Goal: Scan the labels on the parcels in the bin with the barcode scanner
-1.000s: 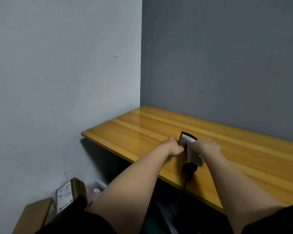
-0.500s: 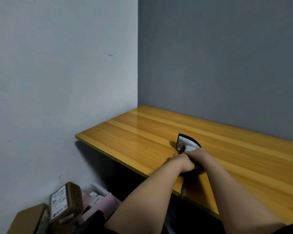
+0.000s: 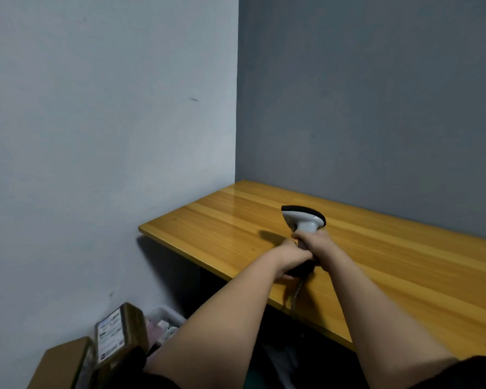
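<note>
Both hands on barcode scanner above wooden desk. Right hand curled tight round grey handle; left hand closed round black base by cable.

Bin on floor at lower left, parcels in it; brown parcel shows label.

Advice: keep one firm grip, free cable, aim window squarely at label.

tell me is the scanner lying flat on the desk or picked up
Picked up, it seems: both hands, left hand and right hand, grip the barcode scanner handle, head raised above the wooden desk.
</note>
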